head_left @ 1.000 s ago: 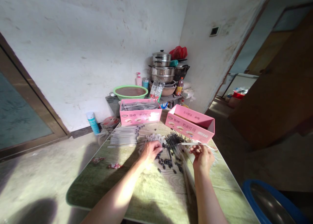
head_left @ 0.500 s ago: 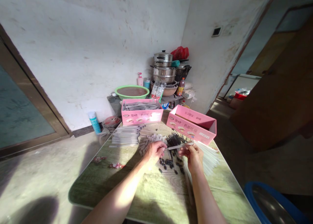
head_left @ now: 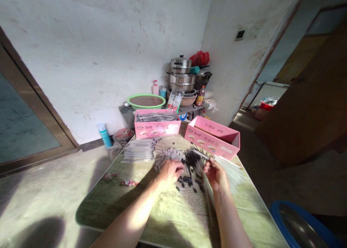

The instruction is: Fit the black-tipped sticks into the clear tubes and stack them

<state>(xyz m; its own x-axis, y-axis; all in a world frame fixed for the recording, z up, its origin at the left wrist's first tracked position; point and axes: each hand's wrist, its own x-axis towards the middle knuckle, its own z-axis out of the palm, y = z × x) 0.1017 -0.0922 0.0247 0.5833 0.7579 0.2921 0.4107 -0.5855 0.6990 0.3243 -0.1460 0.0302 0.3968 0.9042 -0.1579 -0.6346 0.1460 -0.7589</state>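
Note:
My right hand (head_left: pixel 217 174) pinches a thin whitish pen barrel (head_left: pixel 201 154), which points up and left over a heap of dark slender sticks (head_left: pixel 193 160). My left hand (head_left: pixel 171 171) has its fingers curled together beside small white pieces (head_left: pixel 172 154); whatever they may hold is hidden. Short black caps (head_left: pixel 187 182) are scattered on the table between the hands. Clear tubes (head_left: pixel 231 175) lie fanned out to the right of my right hand. At the left, whitish pens with dark ends (head_left: pixel 141 150) lie in a row.
A pink box (head_left: pixel 157 128) full of similar sticks stands at the back of the table (head_left: pixel 114 201). Another pink box (head_left: pixel 213 137) stands to its right. Behind are a green basin (head_left: pixel 146 101) and stacked steel pots (head_left: pixel 181 74). A blue-rimmed tub (head_left: pixel 300 222) sits at right.
My right hand has turned and drawn back slightly, and the barrel's free end now tips up and away. The left hand has come off the barrel, its fingers curling downward.

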